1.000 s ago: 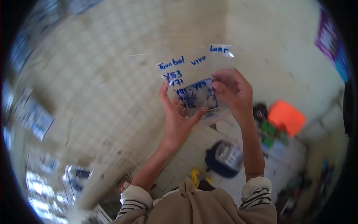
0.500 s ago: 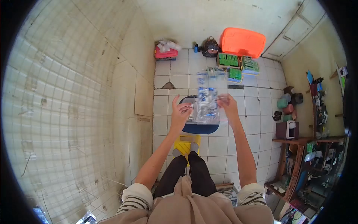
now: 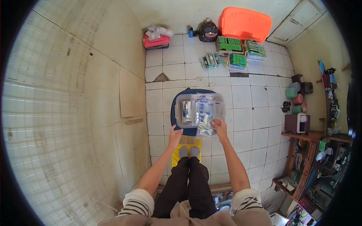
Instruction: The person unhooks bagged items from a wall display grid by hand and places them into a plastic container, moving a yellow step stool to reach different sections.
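My right hand [image 3: 219,127] pinches the right edge of a clear plastic bag [image 3: 205,124] with small blue-and-white packets inside. That bag overlaps the front right part of a translucent plastic container [image 3: 222,109], which rests on a round dark blue stool top [image 3: 175,101]. More small packets [image 3: 186,110] lie in the container's left side. Near the stool's front left edge, my left hand [image 3: 175,136] is empty, its fingers apart.
A yellow step [image 3: 176,156] is under my feet. Beyond the stool are bagged green items [image 3: 212,60], boxes of green packs [image 3: 230,44], an orange lid [image 3: 246,23], a backpack [image 3: 208,31] and a pink box [image 3: 156,40]. Wooden shelves [image 3: 301,165] stand right; a wire grid [image 3: 41,124] hangs left.
The view has tilted from the wall down to the floor. The bag held up in both hands earlier is now low over the container, in my right hand only; my left hand has let go.
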{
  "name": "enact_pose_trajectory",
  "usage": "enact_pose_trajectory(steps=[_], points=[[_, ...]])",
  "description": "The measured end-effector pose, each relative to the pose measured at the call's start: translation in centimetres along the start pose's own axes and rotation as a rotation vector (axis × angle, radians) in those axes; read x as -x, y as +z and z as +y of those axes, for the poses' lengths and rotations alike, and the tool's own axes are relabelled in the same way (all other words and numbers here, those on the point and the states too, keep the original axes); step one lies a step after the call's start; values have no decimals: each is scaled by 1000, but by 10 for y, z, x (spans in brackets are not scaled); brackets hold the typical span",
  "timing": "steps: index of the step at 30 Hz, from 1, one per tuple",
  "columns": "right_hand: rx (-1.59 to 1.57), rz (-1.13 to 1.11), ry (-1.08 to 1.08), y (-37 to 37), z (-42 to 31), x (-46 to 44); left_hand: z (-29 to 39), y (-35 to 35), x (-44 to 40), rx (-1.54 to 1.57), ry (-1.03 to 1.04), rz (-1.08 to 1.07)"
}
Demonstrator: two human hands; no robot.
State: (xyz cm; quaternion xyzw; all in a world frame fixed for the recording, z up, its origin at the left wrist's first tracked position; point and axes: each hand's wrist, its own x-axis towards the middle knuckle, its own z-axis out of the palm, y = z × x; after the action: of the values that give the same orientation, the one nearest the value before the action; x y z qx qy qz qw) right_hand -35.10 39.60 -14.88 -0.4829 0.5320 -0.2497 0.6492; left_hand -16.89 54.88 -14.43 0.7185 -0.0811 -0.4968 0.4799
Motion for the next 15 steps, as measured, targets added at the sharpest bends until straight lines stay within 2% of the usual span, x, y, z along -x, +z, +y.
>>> enact_pose_trajectory(steps=[2,5,7,11,13,15], points=[[-46,-40,0,17,28,-28,-17,15,-38,-46,47,30],[56,-52,-65,34,62,-68,-50,36,-104,-18,73,-26],[895,341,-181,44,65,-76,-71,48,-141,-195,309,13],[792,266,-69,41,92,-97,-79,65,-172,-168,261,-133],[431,113,-129,40,109,-102,-57,79,-160,-106,216,-138],[341,83,-107,38,108,-100,-45,92,-151,57,166,-194]])
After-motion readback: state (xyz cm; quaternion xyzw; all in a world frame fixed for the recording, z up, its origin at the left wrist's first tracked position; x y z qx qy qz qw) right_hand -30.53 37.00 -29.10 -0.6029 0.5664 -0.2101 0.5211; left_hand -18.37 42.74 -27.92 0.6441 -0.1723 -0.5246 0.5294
